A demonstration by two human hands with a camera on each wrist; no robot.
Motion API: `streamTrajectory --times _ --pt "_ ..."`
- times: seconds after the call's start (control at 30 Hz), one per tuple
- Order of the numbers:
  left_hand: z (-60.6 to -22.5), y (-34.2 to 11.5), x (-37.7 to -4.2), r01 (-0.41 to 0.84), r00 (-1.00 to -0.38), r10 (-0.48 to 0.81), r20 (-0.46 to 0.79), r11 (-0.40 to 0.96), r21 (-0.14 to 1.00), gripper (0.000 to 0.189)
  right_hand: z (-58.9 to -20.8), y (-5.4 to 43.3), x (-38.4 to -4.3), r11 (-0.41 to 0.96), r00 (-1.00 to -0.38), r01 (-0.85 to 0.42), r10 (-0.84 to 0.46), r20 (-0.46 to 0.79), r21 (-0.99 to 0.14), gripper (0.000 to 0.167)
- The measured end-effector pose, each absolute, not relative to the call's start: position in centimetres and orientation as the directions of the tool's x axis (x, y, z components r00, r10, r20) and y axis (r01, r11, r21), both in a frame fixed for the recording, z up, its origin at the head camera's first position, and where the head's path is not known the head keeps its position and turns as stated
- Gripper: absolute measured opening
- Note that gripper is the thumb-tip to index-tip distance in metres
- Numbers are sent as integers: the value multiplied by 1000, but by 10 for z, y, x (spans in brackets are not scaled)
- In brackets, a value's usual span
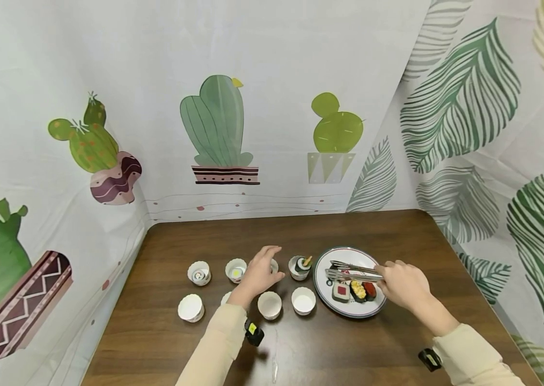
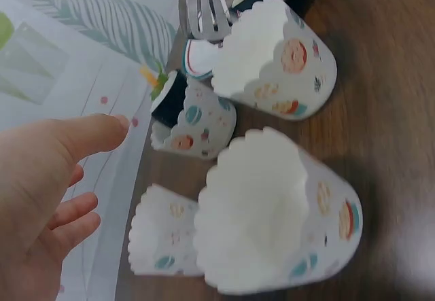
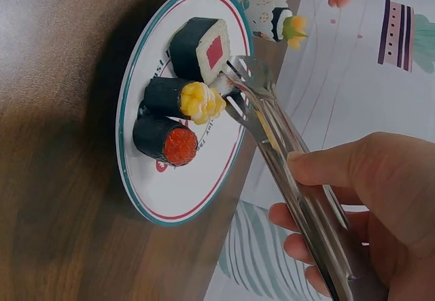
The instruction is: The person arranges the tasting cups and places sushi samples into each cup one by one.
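Note:
My right hand (image 1: 404, 281) grips metal tongs (image 3: 292, 179) with slotted ends, thumb on the upper arm. The tips are over a round white plate (image 3: 204, 202) with a teal rim, at a partly hidden sushi piece (image 3: 224, 83). Beside it on the plate are a square sushi roll with a red centre (image 3: 200, 49), a corn-topped sushi (image 3: 183, 98) and a red-topped sushi (image 3: 165, 141). My left hand (image 1: 259, 271) hovers over the paper cups, holding nothing, its fingers loosely bent. Nearby, a patterned paper cup (image 2: 204, 121) holds dark-wrapped sushi with a yellow-green top (image 2: 166, 100).
Paper cups stand in two rows left of the plate. Sushi pieces sit in the back-left cup (image 1: 199, 274) and its neighbour (image 1: 236, 272). Front cups (image 1: 303, 301) show bare white insides. A small clear strip (image 1: 274, 370) lies on the wooden table (image 1: 349, 348). Printed cloth hangs behind.

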State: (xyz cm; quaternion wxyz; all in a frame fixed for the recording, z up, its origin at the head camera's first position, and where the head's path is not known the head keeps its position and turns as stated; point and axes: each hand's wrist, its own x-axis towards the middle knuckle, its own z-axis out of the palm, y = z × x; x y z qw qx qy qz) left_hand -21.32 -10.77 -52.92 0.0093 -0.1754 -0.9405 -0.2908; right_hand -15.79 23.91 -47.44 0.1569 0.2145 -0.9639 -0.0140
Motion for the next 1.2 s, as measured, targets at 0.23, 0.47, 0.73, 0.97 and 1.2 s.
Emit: streamTrajectory --times 0.23,0.47,0.73,0.97,1.2 --pt "-529 -127 -207 319 -947 285 151 758 568 66 -473 241 -157 910 -866 -407 -412 285 80 22" --pt "-523 -150 -195 324 -946 248 211 771 549 65 -471 241 -156 903 -846 -422 -425 322 82 23" --pt "-525 -186 -179 280 -957 189 220 803 526 66 -463 245 -154 911 -866 -410 -406 293 51 26" --pt "-526 -212 -167 277 -948 151 279 822 497 66 -460 247 -153 918 -881 -395 -389 270 34 27" --pt "-530 -236 -152 227 -953 83 290 829 510 68 -457 246 -153 920 -879 -390 -386 281 44 27"
